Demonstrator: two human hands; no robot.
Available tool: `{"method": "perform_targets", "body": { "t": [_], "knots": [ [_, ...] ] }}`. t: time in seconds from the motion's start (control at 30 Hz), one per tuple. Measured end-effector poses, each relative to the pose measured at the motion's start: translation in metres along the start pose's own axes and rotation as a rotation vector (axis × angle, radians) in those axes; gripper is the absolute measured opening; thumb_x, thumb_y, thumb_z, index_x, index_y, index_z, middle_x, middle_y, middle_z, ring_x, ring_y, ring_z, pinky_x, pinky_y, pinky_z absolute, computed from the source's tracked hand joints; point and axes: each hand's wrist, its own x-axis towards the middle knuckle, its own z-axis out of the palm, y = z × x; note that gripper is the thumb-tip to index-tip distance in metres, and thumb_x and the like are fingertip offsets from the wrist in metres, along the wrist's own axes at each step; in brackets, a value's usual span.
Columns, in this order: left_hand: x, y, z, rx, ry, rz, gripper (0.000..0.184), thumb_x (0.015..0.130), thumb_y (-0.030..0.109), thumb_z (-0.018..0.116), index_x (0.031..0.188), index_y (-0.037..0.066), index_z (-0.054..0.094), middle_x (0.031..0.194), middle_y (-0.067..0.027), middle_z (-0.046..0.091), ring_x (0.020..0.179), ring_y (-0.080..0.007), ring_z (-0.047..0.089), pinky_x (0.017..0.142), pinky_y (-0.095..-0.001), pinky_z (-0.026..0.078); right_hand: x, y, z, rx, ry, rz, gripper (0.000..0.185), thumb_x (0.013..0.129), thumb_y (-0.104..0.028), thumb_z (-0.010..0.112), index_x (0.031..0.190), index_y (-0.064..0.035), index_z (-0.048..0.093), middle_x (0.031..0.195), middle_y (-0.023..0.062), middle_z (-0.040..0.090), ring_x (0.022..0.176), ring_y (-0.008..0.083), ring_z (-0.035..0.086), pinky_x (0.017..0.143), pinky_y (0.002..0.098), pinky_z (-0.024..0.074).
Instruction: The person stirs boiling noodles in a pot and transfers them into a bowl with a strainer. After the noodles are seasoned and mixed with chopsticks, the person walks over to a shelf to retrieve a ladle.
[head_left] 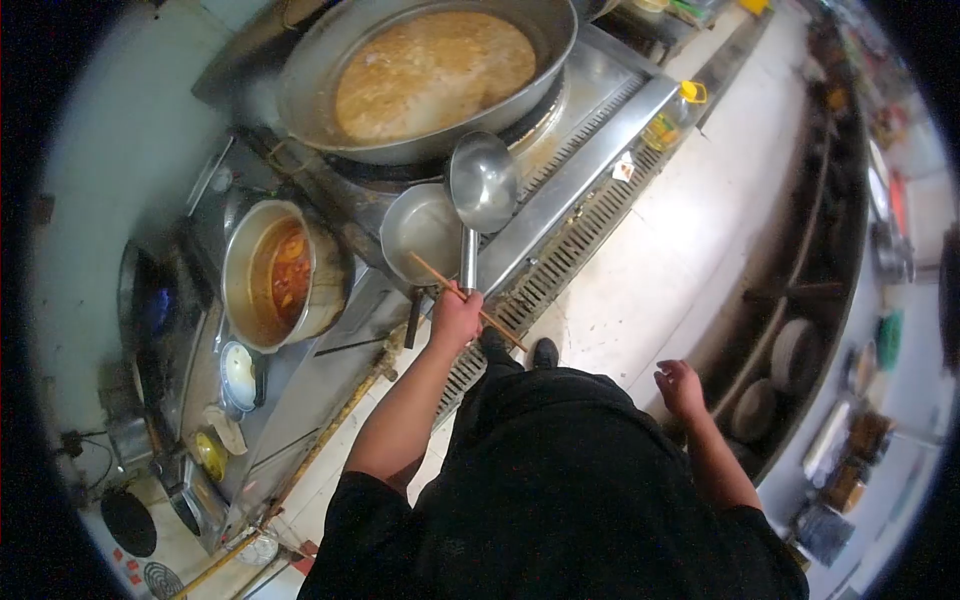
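Steel ladle (483, 180) at the near side of the large wok (310, 115), its bowl overlapping the wok's rim in view; whether the two touch cannot be told. The left hand (457, 320), nearer the wearer than the wok, is closed around the ladle's handle and a slender wooden stick (505, 335) that crosses it. Because one fist secures both, a loosened finger could let the stick slide out or the heavy bowl roll. Also on the wok's near side, a saucepan (402, 222) lies partly behind the bowl in view; a low sideways swing could knock it. The wok holds broad brown liquid, so a careless dip might splash. The pot of red food (332, 275), left of the wok, could catch drips if the ladle strays there. The right hand (680, 387), well apart from the wok, hangs loosely curled, seemingly holding nothing, thus offering no second support.
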Motion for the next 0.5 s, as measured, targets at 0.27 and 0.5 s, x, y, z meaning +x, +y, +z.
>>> {"method": "perform_targets", "body": {
  "t": [0.27,0.5],
  "knots": [
    [-0.01,0.009,0.0,0.712,0.257,0.189,0.037,0.082,0.026,0.059,0.104,-0.003,0.051,0.083,-0.0268,0.064,0.076,-0.0428,0.063,0.069,-0.05,0.051,-0.002,0.004,0.003,0.021,0.004,-0.029,0.025,0.083,-0.019,0.064,0.102,-0.0027,0.065,0.099,0.0181,0.062,0.082,0.0305,0.064,0.073,0.0386,0.052],
    [-0.041,0.034,0.005,0.836,0.328,0.179,0.034,0.083,0.027,0.057,0.101,0.0,0.048,0.08,-0.0258,0.064,0.077,-0.0425,0.063,0.071,-0.0519,0.049,-0.006,0.014,0.005,0.066,0.007,-0.03,0.026,0.082,-0.019,0.064,0.102,-0.0022,0.065,0.098,0.0182,0.062,0.084,0.0317,0.063,0.074,0.0397,0.0512]
  ]
}}
